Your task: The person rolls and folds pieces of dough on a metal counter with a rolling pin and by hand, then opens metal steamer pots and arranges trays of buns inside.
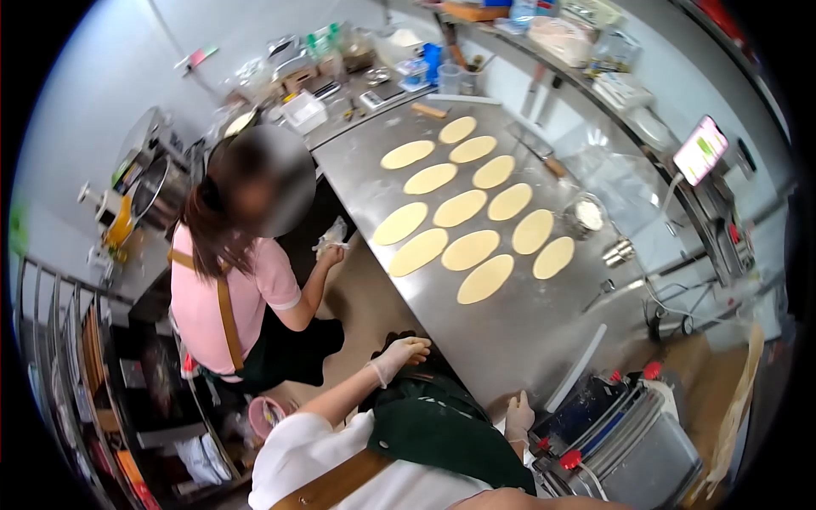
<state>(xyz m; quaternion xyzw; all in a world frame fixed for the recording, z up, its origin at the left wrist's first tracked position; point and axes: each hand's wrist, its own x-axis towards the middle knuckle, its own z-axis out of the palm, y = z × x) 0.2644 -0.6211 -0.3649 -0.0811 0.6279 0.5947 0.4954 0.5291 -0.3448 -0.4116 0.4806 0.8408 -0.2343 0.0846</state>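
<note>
My left hand point(403, 353), in a clear glove, hangs beside the near left edge of the steel table point(442, 327), its fingers curled together with nothing seen in them. At the table's near edge is my right hand point(519, 416), also gloved, with its fingers a little apart and nothing visible in them. It is beside a white bar point(576, 367) and a machine with red knobs point(629, 433). Farther up the table lie several flat oval dough pieces point(485, 279) in slanting rows, apart from both hands.
On the left, a person in a pink shirt point(229, 297) holds a crumpled clear bag point(331, 240). A scraper with a wooden handle point(555, 167), a bowl of white powder point(587, 215) and a metal cup point(618, 252) are at the table's right. A phone point(700, 150) stands above.
</note>
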